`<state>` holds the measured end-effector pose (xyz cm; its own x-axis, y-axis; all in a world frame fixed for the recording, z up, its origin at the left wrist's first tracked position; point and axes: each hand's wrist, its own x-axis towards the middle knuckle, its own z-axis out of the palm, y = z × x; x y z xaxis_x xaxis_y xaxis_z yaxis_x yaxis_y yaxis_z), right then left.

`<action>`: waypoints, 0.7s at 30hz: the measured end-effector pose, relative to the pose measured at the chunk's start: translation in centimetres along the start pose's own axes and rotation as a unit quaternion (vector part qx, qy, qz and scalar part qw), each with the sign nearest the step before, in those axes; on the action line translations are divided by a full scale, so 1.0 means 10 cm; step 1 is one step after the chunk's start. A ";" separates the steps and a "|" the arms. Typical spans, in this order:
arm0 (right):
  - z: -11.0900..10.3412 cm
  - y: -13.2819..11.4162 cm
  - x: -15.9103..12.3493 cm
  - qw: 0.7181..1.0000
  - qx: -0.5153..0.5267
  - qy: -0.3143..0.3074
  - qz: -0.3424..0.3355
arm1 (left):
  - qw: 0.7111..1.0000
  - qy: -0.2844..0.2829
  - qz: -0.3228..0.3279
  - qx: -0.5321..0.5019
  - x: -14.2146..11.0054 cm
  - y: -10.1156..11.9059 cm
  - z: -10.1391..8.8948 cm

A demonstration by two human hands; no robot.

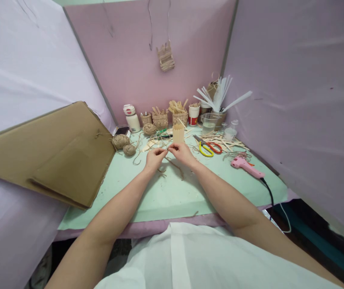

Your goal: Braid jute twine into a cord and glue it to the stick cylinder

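My left hand [156,157] and my right hand [181,153] meet over the middle of the table, fingertips nearly touching. Both are closed in a pinch on a thin piece of brown twine [176,167], whose loose end seems to trail below them onto the cloth. What lies right between the fingertips is too small to make out clearly. Just behind my right hand stands a small panel of pale wooden sticks [178,133]. Loose twine and wood slivers lie around its base.
Scissors [205,147] with yellow and red handles lie right of my hands, a pink glue gun [247,166] farther right. Twine balls [120,141] sit at left beside a large cardboard sheet [54,156]. Stick-filled baskets [160,119], a white bottle [132,120] and a clear cup [209,123] line the back.
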<state>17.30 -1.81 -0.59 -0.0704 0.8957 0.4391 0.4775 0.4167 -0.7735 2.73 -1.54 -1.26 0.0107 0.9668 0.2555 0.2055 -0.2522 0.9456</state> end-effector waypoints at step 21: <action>0.09 -0.02 -0.03 0.998 -0.022 0.053 -0.017 | 1.000 -0.006 0.001 0.008 -0.01 -0.01 0.03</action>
<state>16.49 -2.05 -1.00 0.0047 0.8582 0.5132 0.5148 0.4379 -0.7371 2.97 -1.59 -1.48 0.0219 0.9669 0.2544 0.2211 -0.2528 0.9419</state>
